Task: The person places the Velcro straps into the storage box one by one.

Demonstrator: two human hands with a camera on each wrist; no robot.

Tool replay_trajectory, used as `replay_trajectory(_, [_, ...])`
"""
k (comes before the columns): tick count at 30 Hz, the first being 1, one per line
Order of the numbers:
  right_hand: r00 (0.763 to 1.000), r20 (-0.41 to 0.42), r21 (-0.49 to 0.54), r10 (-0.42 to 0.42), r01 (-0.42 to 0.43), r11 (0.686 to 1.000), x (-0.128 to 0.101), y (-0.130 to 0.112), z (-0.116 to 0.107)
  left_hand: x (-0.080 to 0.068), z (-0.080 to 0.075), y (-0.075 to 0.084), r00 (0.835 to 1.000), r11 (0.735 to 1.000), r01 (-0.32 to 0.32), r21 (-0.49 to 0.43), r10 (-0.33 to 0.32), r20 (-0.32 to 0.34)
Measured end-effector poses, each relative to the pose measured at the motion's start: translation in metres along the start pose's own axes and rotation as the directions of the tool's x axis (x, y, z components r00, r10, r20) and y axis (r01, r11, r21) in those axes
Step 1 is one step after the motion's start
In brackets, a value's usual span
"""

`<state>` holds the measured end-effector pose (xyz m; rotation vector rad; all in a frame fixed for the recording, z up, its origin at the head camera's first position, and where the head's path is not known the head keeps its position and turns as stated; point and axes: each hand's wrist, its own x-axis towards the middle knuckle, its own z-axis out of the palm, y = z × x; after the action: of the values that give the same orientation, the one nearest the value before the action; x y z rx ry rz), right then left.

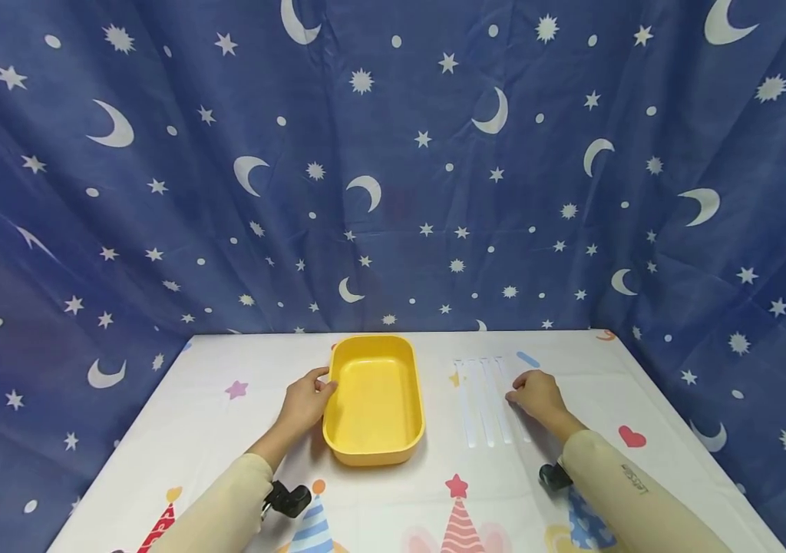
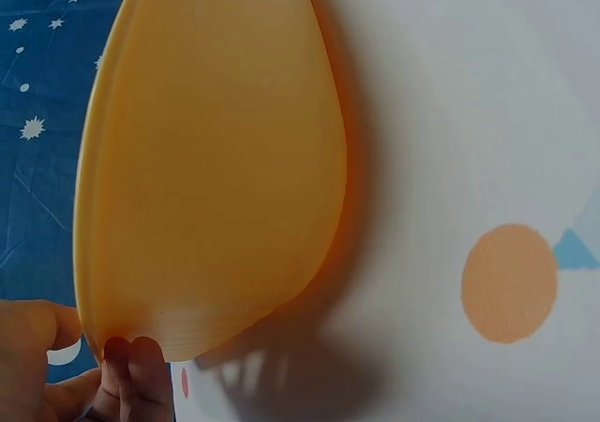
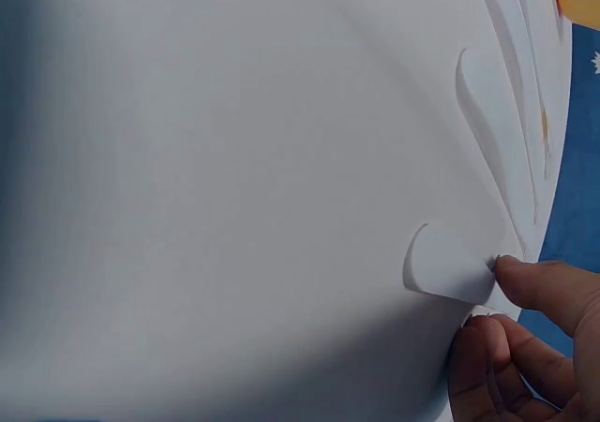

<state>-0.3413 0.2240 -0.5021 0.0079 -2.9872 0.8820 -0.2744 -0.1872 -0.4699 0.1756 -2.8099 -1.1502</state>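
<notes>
A yellow rectangular tray (image 1: pixel 374 403) with rounded corners stands on the table, and nothing lies in it. My left hand (image 1: pixel 308 399) grips its left rim, thumb on one side and fingers on the other; the left wrist view shows the tray's outer wall (image 2: pixel 211 159). Right of the tray, several slim white plastic utensils (image 1: pixel 483 407) lie side by side. My right hand (image 1: pixel 538 395) pinches the rightmost one, whose rounded end (image 3: pixel 445 267) shows beside the thumb in the right wrist view. Their exact kind is hard to tell against the white cloth.
A white tablecloth (image 1: pixel 262 430) printed with party hats, a heart and a star covers the table. Behind and at both sides hangs a blue curtain (image 1: pixel 393 192) with moons and stars. A black wrist device (image 1: pixel 289 499) sits under the left forearm, another (image 1: pixel 555 476) under the right.
</notes>
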Motion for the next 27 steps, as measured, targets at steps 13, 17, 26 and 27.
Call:
replay_trajectory(13, [0.998,-0.044,0.051,0.038,-0.035,0.998,-0.004,0.008,-0.003,0.003,0.003,0.008,1.000,0.999,-0.022,-0.037,0.021,-0.013])
replay_trajectory(17, [0.998,-0.053,0.047,0.046,-0.044,0.998,-0.007,0.011,-0.001,-0.002,0.007,0.006,1.000,0.998,-0.015,-0.059,0.014,-0.018])
replay_trajectory(26, [0.997,-0.072,0.069,0.040,-0.035,0.997,-0.005,0.004,0.003,-0.010,0.002,-0.003,0.998,0.976,0.066,-0.206,-0.068,0.000])
replay_trajectory(27, [0.997,-0.074,0.071,0.039,-0.033,0.997,-0.005,0.003,0.003,-0.010,0.001,-0.004,0.998,0.975,0.067,-0.211,-0.069,-0.001])
